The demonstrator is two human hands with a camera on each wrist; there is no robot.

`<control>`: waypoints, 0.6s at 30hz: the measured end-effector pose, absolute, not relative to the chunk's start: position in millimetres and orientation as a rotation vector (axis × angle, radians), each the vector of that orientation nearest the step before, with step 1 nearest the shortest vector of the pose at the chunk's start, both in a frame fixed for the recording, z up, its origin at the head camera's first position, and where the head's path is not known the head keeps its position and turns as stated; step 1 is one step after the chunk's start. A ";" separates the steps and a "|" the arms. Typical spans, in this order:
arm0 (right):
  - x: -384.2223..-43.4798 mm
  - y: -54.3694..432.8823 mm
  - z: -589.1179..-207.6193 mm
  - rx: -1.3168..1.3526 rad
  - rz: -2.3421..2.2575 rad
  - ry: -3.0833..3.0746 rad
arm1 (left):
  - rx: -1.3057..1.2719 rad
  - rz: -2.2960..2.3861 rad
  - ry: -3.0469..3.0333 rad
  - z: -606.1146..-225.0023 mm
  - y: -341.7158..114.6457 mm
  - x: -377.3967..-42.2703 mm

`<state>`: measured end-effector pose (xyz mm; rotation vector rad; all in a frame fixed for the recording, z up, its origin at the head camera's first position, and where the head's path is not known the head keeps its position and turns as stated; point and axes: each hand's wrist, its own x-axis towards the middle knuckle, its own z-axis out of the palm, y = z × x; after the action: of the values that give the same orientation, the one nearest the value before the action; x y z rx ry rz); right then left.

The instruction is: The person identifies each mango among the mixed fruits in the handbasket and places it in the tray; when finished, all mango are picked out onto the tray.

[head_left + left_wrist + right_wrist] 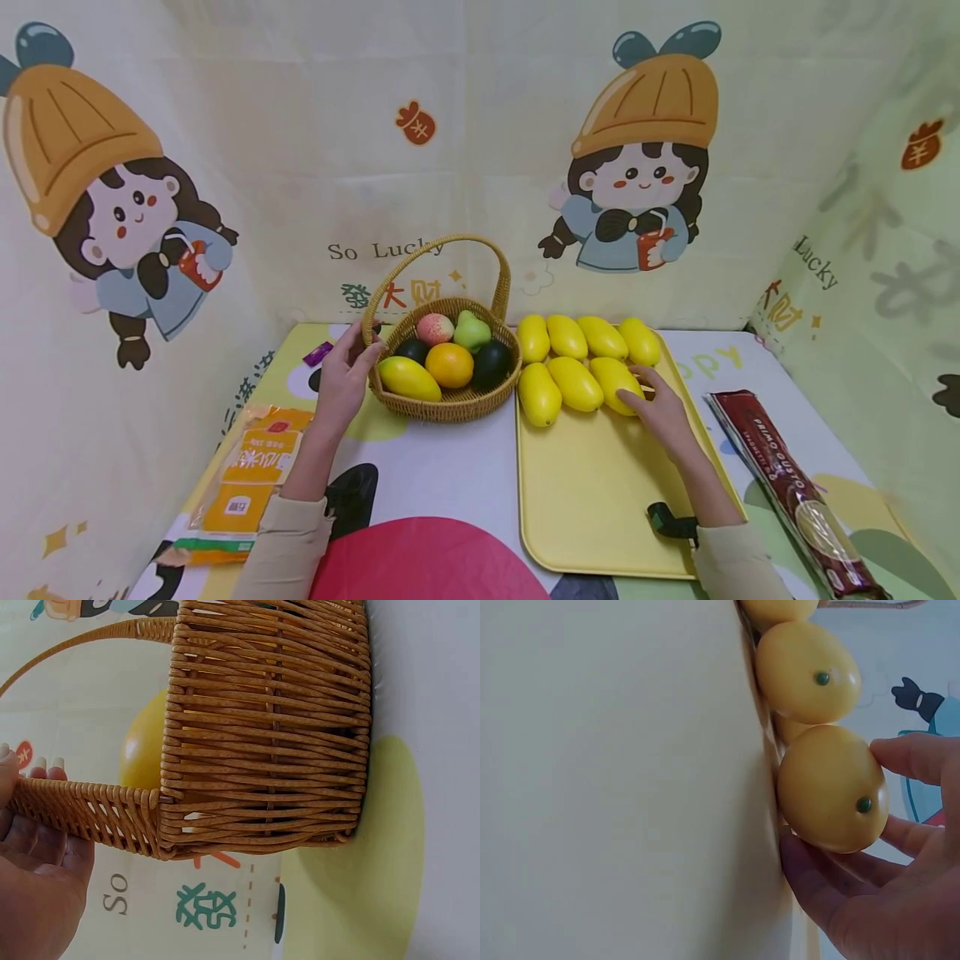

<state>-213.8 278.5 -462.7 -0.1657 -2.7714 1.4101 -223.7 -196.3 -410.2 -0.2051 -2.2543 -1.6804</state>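
My left hand (347,375) grips the lower left side of the handle of a wicker basket (450,410). In the left wrist view its fingers pass behind the woven handle (82,806). The basket holds a yellow-green mango (408,379), an orange (449,365), a pink peach (435,329), a green pear (472,332) and two dark avocados (492,362). On the yellow tray (592,500), my right hand (660,412) holds the front right yellow mango (615,385) between thumb and fingers. In the right wrist view this mango (829,787) shows a green stem dot.
Several other yellow mangoes (573,383) lie in two rows at the tray's back. An orange food packet (251,475) lies left, beside my left forearm. Right of the tray lies a dark red spaghetti pack (787,483). A small purple packet (318,353) sits behind the left hand.
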 end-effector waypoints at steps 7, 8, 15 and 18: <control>-213.7 275.8 -459.5 -0.182 1.436 -2.780 | -0.175 -1.692 -2.259 -410.2 -197.4 -222.9; -213.7 275.7 -459.2 -0.187 1.439 -2.781 | -0.174 -1.697 -2.258 -409.9 -197.3 -222.7; -212.4 278.5 -458.4 -0.220 1.484 -2.759 | -0.190 -1.706 -2.262 -397.7 -192.9 -215.9; -211.9 279.9 -460.6 -0.223 1.486 -2.690 | -0.197 -1.692 -2.276 -388.1 -188.1 -208.8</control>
<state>-211.9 279.9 -460.6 -0.2231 -2.6899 1.4856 -208.8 -188.1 -388.1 -0.1968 -2.2763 -1.6915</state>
